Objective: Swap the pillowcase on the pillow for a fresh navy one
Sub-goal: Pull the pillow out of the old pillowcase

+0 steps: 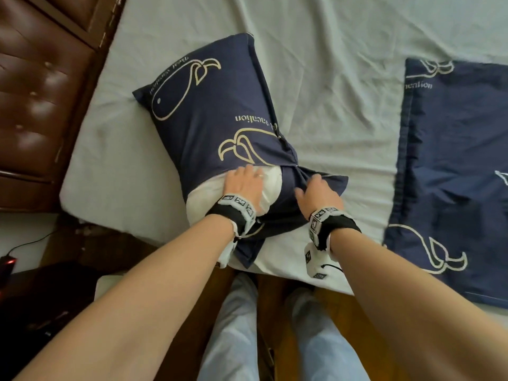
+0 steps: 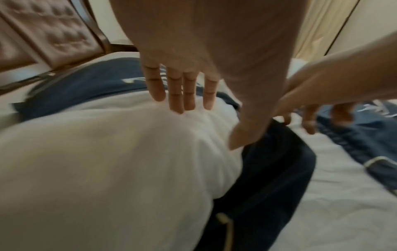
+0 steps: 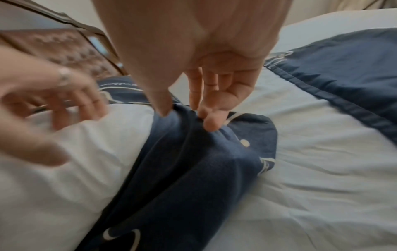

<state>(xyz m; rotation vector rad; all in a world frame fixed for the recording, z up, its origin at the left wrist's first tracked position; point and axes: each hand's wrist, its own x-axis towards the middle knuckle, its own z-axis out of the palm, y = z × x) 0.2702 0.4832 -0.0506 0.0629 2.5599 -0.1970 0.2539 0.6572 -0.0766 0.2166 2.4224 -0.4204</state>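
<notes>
A white pillow [image 1: 209,199] lies slantwise on the bed, most of it inside a navy pillowcase [image 1: 209,111] with cream whale prints. Its near end sticks out bare. My left hand [image 1: 243,182] lies flat on that bare end, fingers [image 2: 182,95] straight and pressing the white pillow [image 2: 107,152]. My right hand [image 1: 316,191] is at the case's loose open end. In the right wrist view, the right hand [image 3: 187,117] pinches a fold of the navy pillowcase [image 3: 193,169] between thumb and fingertips. A second navy whale pillowcase [image 1: 453,174] lies flat to the right.
A pale sheet [image 1: 343,78] covers the bed. A brown tufted headboard [image 1: 35,105] stands at the left. The mattress's near edge runs just in front of my legs [image 1: 236,325]. A dark device with a red light [image 1: 8,265] sits on the floor at lower left.
</notes>
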